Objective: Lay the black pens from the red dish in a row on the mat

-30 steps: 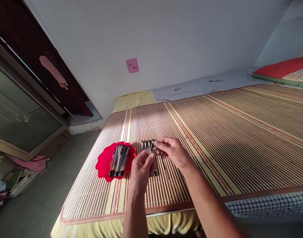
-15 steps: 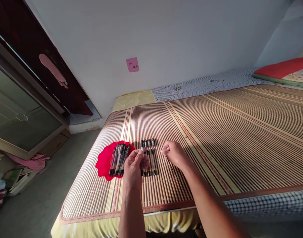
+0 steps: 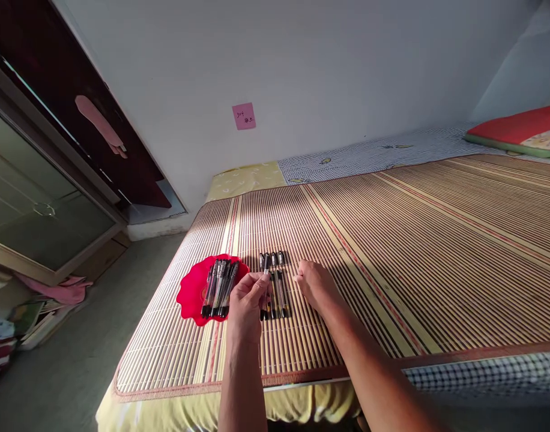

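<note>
Left hand (image 3: 247, 294), one: thumb and fingers pinched on a slim pen part (image 3: 266, 264), dark end pointing toward the wall; its lower portion hidden behind the fingers.

Right hand (image 3: 317, 285), one: fingers curled together just right of the row, apart from the left; whether anything lies inside, I cannot tell from where I stand.

Black caps (image 3: 281, 258), several: side by side on the slatted mat (image 3: 369, 240), wall side of the row.

Clear barrels (image 3: 282, 294), several: lined up below the caps, a small gap between; exact count obscured by the left hand.

Whole pens (image 3: 218, 291), one bundle: lying on the red scalloped plate (image 3: 187, 300), left of the left hand.

Handling notes, in my judgement: keep the pinch light and near the middle, so the piece stays straight. Lower it parallel to its neighbours. Keep knuckles clear of the row; round barrels may roll over the slats. Support slender parts with both hands, without bending them.
</note>
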Available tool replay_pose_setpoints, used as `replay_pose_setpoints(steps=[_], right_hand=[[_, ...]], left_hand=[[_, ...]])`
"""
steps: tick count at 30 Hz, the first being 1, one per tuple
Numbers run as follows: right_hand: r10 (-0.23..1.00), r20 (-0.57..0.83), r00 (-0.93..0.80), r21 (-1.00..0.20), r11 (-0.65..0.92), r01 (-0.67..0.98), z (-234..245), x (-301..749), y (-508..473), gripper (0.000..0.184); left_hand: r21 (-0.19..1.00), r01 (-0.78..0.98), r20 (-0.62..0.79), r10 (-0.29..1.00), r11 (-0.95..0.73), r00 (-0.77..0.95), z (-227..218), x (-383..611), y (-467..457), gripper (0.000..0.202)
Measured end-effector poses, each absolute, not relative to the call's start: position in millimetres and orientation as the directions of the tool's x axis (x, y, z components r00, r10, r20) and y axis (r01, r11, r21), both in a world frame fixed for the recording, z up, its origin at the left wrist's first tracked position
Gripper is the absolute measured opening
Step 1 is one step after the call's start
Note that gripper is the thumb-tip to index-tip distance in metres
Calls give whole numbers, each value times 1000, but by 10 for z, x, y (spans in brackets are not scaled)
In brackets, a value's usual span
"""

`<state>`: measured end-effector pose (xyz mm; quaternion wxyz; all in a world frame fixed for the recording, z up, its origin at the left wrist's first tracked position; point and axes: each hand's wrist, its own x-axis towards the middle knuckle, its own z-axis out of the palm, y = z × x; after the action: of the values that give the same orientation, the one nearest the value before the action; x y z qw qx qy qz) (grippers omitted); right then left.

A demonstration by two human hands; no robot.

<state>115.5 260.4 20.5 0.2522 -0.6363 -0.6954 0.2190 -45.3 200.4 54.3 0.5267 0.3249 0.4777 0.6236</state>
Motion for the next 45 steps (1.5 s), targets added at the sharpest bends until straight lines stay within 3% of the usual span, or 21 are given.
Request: replay_pose_setpoints(steps=[5,7,10,13,16,21,29,39,45], right_hand=[[997,68,-26,-601,62,797,228,1141,2606,19],[993,115,-32,-680,102,727,281,1154,2612,26],[974,181,-139,-917,218,334,420,1186,2599,31],[943,176,-283,-984,166,-58,558,1195,2555,39],[914,156,-375,-980,94,-177,614,1176,2515,39],[931,135,-340,-952,27,-304,586,1175,2527,36],[910,139,-390,-949,9,-316,616,1250,2511,31],[942,218,-256,-962,163,-218,686,1202,2483,28],[952,277,-129,-961,276,-29,746,1074,2444,40]], left_hand=[[951,-310,-74,982,16,-176,594,-433,1985,42],[953,-303,-53,988,6,-147,613,-417,1977,39],[951,-310,-28,995,-3,-95,625,-376,1972,41],[948,-317,-20,998,1,-57,629,-326,1968,43],[946,-324,-10,1000,3,-21,635,-295,1956,43],[954,-284,-60,989,96,133,629,-341,1918,45],[957,-264,-66,978,118,196,650,-355,1893,43],[977,-204,55,998,-58,-18,587,-195,1915,36],[981,155,153,951,-114,-269,584,-125,1893,18]])
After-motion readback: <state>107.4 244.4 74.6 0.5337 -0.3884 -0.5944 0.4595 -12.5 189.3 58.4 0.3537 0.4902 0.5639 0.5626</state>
